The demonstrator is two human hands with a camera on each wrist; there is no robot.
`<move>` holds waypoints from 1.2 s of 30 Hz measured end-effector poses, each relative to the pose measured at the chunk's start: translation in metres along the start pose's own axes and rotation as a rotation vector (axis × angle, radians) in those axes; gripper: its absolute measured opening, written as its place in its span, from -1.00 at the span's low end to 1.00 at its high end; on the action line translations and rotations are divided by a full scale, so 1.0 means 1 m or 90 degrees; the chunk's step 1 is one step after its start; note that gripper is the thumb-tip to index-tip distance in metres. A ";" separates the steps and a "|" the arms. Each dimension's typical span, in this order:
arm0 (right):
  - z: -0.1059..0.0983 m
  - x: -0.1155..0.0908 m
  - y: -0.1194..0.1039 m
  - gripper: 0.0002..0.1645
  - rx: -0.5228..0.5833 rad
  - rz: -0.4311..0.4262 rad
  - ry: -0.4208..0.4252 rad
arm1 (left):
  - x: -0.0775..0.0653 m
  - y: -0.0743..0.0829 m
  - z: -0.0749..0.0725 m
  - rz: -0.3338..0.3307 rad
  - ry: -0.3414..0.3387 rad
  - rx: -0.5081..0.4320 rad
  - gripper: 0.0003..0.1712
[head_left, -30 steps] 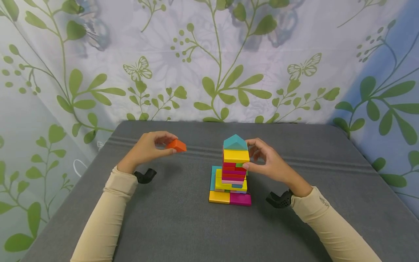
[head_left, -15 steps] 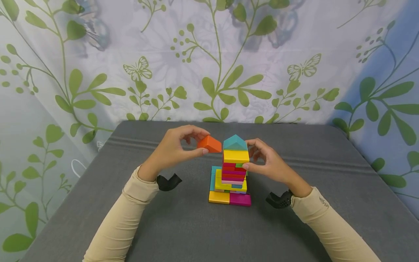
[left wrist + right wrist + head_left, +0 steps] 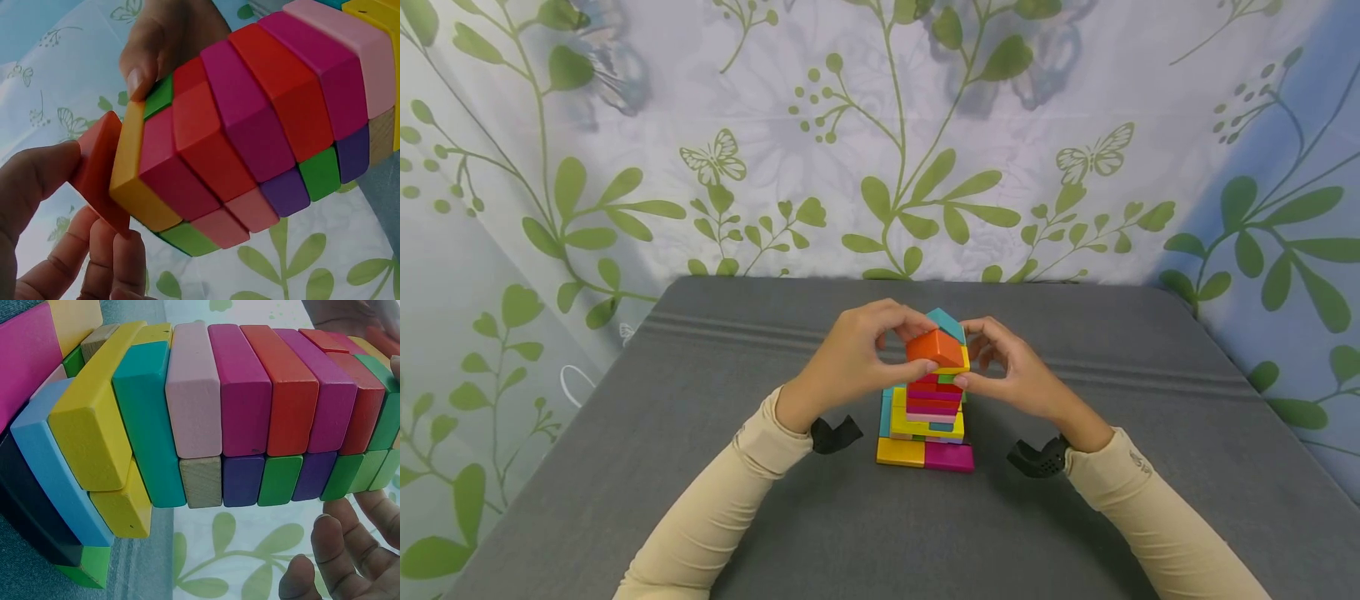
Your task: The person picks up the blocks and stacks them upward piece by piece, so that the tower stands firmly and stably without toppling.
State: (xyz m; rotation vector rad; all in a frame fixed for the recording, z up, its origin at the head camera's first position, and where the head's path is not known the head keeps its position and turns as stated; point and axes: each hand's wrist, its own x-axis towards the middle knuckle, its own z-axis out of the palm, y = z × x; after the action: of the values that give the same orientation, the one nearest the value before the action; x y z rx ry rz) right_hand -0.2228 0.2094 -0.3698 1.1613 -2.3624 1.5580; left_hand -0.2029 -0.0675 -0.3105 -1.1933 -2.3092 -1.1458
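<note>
A tower of coloured wooden blocks [image 3: 934, 408] stands upright on the table, built in many stacked layers. My left hand [image 3: 859, 354] pinches an orange triangular prism block [image 3: 935, 348] between thumb and fingers, at the front of the tower's top. In the left wrist view that orange block [image 3: 100, 165] lies flat against a yellow block [image 3: 131, 165], its base right at the yellow face. Behind it, a teal triangular block [image 3: 949, 323] rests on the top, partly hidden. My right hand [image 3: 1018, 371] holds the tower's upper right side, thumb in front by a small green block, fingertips [image 3: 331, 528] at the rear.
Wide flat blocks form the tower's base, including a yellow one [image 3: 900, 452] and a magenta one [image 3: 949, 456]. The grey cloth-covered table [image 3: 880, 533] reaches back to a leaf-patterned curtain [image 3: 820, 150]. A black wrist mount [image 3: 1037, 458] hangs under each wrist.
My left hand has carried the orange block rightward from the left of the table to the tower's top, in front of the teal block. My right hand has stayed at the tower.
</note>
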 end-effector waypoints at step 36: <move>0.005 0.002 -0.008 -0.41 0.008 -0.025 0.026 | -0.009 -0.029 0.009 -0.026 0.016 0.032 -0.30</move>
State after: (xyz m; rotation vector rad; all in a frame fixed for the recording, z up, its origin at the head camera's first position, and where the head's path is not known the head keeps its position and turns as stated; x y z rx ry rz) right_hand -0.2176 0.2024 -0.3651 1.1597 -2.2926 1.5707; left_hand -0.2193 -0.0757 -0.3362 -1.1121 -2.3395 -1.1039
